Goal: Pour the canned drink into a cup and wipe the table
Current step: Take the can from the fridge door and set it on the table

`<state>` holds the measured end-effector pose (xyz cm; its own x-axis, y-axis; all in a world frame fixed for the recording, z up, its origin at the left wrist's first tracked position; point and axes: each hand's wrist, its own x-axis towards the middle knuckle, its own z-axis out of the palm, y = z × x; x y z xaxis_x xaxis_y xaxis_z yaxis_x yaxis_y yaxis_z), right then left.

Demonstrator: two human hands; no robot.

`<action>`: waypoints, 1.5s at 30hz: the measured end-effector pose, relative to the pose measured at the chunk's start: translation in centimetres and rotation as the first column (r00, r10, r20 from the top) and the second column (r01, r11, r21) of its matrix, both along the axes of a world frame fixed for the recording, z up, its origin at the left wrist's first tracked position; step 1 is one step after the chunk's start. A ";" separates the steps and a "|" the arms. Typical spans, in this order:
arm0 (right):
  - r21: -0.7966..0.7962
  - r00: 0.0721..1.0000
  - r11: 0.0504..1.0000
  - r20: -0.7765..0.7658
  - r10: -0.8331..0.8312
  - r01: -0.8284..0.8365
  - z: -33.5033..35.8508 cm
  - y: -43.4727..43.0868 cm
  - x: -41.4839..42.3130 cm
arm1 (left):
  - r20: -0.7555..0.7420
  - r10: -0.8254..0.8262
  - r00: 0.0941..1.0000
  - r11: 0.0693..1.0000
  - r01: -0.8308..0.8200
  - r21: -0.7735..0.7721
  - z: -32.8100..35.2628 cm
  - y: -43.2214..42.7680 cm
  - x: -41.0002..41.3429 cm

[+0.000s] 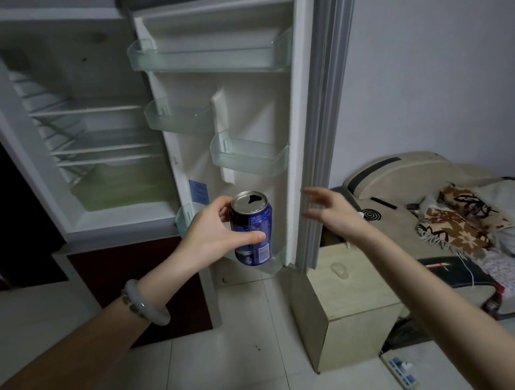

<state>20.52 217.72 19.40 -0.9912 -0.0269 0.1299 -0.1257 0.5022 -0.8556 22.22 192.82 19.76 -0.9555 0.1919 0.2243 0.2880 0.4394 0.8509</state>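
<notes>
Your left hand grips the can from its left side, with the thumb lying across the blue label and the fingers curled round the far side near the rim. The can is upright, and the dark opening in its silver top shows it is already open. It sits in front of the lowest bin of the open fridge door. You cannot tell from here whether its base stands in that bin or hangs just clear of it. A pale bracelet rings your left wrist, back along the arm from the hand.

Your right hand is to the right of the can and apart from it. Its fingers are straight and spread and it holds nothing. The fingertips reach toward the door's outer edge, but motion blur hides whether they touch it.

Beyond your left hand and above it, the fridge stands open, showing wire shelves. Below your right hand, a low beige cabinet stands on the tiled floor, just beside the door's bottom corner. A power strip lies on the floor nearer to you, under your right forearm. To the right of that hand is a sofa with patterned blankets heaped on it, and a black coil sits just past your right wrist.
</notes>
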 end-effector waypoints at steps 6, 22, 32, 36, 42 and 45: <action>0.108 0.933 0.940 -0.198 -0.299 0.324 1.6 3.7 -5.5 | -0.001 0.009 1.000 1.000 -0.009 0.008 0.3 -0.9 -0.5; -0.016 0.948 0.954 -0.108 -0.299 0.299 0.8 3.2 -9.6 | 0.014 0.041 0.999 0.999 -0.042 0.033 0.2 -3.1 -1.1; -0.003 0.935 0.957 -0.214 -0.283 0.289 -0.2 1.7 -6.5 | 0.034 0.045 0.998 0.999 -0.046 0.018 -0.1 -4.5 0.1; 0.089 0.899 0.941 -0.337 -0.279 0.326 -1.0 0.9 -5.1 | 0.035 0.053 0.998 0.999 -0.053 0.005 0.0 -5.5 1.1; 0.046 0.844 0.954 -0.480 -0.239 0.296 -1.7 -2.4 -2.2 | 0.021 0.064 0.998 0.998 -0.064 0.014 0.1 -7.0 3.2; 0.049 0.838 0.974 -0.521 -0.165 0.222 -1.8 -4.6 -0.3 | 0.016 0.080 0.997 0.997 -0.080 0.016 -0.2 -8.2 4.3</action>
